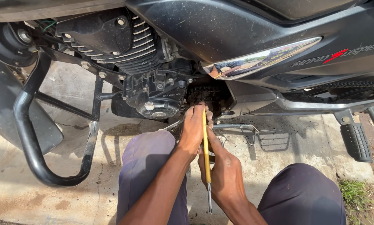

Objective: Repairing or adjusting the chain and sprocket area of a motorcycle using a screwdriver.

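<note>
Head view: a motorcycle (245, 37) is seen from above and beside, standing on a concrete floor (20, 191), with the person's two knees in dark trousers at the lower edge.
Left hand (194, 129): it is raised to the opening beside the engine case, fingers curled at the spot where the chain shows; its grip is closed around the upper end of the yellow tool, though the fingertips themselves are hidden against the dark metal.
Right hand (225, 173): it is placed lower and just beside the left hand, touching it, with the tool's shaft lying across its back edge; whether its grip is closed on anything cannot be told (the palm is turned away from the camera).
Yellow tool (205, 146): a long thin rod with a yellow shaft and a metal tip is held nearly upright in the picture, upper end at the chain area, metal end pointing down between the knees.
Chain (203, 93): a greasy stretch is exposed right above the left hand, under the black side panel.
Engine (153, 89): the black finned block and round cover are seen left of the hands.
Crash guard (28, 137): a bent black tube stands at far left.
Footrest (356, 141): a ribbed rubber peg hangs at right, well apart from the hands.
</note>
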